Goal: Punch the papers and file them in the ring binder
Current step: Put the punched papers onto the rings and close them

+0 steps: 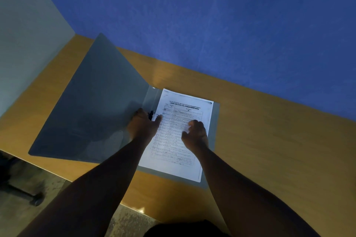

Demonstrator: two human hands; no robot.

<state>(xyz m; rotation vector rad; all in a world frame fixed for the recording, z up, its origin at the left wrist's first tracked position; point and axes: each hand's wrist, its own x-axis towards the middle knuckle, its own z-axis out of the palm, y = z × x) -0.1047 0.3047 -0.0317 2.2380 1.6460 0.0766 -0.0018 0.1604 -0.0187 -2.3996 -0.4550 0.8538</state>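
A grey ring binder [92,106] lies open on the wooden bench [269,140], its left cover spread flat toward the bench's left edge and its right cover under a stack of papers [185,134]. The top sheet is a printed table with a heading and a column of ticks and circles down its left side. The papers sit on the right half of the binder, their left edge by the rings [151,114] at the spine; whether the holes are threaded on the rings cannot be told.

The left hand [143,125] rests at the spine, fingers [138,111] reaching over the dark ring mechanism and thumb stretched out onto the left margin of the top sheet. Whether those fingers grip the mechanism or only lie on it cannot be told. The right hand [195,134] sits on the middle of the page with its fingers loosely curled, tips pressing down on the paper, nothing held inside them.

A blue wall [212,25] stands behind the bench, and a pale panel [25,44] closes off the left side.
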